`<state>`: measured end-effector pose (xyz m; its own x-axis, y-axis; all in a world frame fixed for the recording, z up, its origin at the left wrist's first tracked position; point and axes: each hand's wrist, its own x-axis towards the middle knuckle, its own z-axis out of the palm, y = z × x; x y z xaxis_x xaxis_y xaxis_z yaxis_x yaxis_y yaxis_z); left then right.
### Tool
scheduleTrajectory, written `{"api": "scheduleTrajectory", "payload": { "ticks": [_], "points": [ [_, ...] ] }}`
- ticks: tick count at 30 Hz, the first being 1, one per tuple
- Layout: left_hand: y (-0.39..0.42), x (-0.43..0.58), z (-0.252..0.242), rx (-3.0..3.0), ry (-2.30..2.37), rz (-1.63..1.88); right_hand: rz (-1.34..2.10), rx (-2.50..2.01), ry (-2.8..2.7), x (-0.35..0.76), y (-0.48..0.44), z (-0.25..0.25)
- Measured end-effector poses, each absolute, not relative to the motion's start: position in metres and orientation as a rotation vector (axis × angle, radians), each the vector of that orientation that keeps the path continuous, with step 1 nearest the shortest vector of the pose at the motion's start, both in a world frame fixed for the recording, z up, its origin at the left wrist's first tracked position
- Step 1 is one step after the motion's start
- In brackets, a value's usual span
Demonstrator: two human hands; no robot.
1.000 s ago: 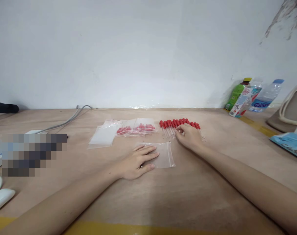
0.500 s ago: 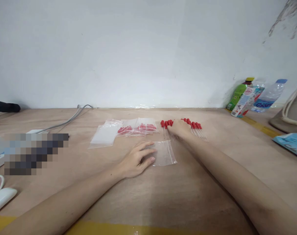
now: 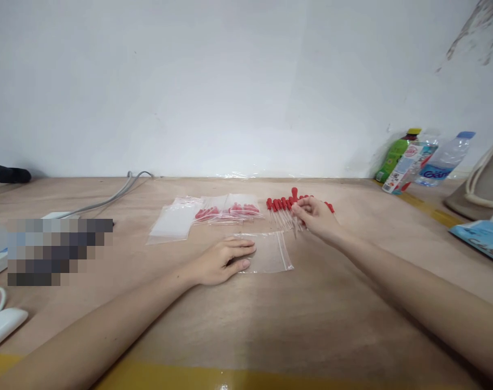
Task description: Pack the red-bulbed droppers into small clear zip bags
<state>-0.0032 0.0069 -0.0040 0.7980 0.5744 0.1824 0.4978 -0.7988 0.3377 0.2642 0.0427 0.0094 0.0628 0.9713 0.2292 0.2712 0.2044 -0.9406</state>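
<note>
My right hand (image 3: 313,216) pinches a glass dropper (image 3: 294,194) with a red rubber bulb, held roughly upright with the bulb on top. Under and beside that hand lies a row of several similar red-bulbed droppers (image 3: 278,206), partly hidden by my fingers. My left hand (image 3: 226,260) rests with its fingers stretched out on the left part of a clear zip bag (image 3: 271,252), which lies flat on the table, its zip edge to the right. Behind my left hand are clear bags holding droppers (image 3: 244,209), only their red bulbs plain to see.
A stack of flat zip bags (image 3: 172,221) lies left of the filled ones. Bottles (image 3: 396,154) and a carton (image 3: 404,168) stand at the back right, near a blue packet (image 3: 482,241). A grey cable (image 3: 108,203) and a white device (image 3: 5,327) are at the left.
My right hand has lifted a dropper from the row and turned it upright. My left hand has shifted slightly left and lies flatter, showing more of the bag.
</note>
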Motion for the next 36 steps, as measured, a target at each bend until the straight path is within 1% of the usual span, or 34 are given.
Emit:
{"api": "scheduleTrajectory", "payload": {
  "ticks": [4, 11, 16, 18, 25, 30, 36],
  "points": [
    [0.009, -0.007, 0.0, 2.753, 0.779, 0.265, 0.901, -1.151, -1.191, 0.267, 0.02, -0.011],
    [0.007, -0.007, -0.004, 2.788, 0.779, 0.307, 1.043, -1.125, -1.055, 0.26, 0.01, -0.024],
    [0.004, -0.006, -0.004, 2.764, 0.786, 0.385, 1.292, -1.082, -1.022, 0.261, 0.005, -0.024],
    [0.003, -0.005, -0.004, 2.753, 0.789, 0.411, 1.365, -1.062, -1.087, 0.266, 0.003, -0.024],
    [0.003, -0.006, -0.004, 2.76, 0.826, 0.375, 1.441, -0.981, -1.559, 0.28, -0.001, -0.023],
    [0.003, -0.005, -0.005, 2.761, 0.839, 0.352, 1.525, -0.894, -1.69, 0.274, -0.003, -0.015],
    [0.003, -0.004, -0.005, 2.724, 0.812, 0.416, 1.537, -0.971, -1.701, 0.269, 0.0, -0.014]
  ]
}}
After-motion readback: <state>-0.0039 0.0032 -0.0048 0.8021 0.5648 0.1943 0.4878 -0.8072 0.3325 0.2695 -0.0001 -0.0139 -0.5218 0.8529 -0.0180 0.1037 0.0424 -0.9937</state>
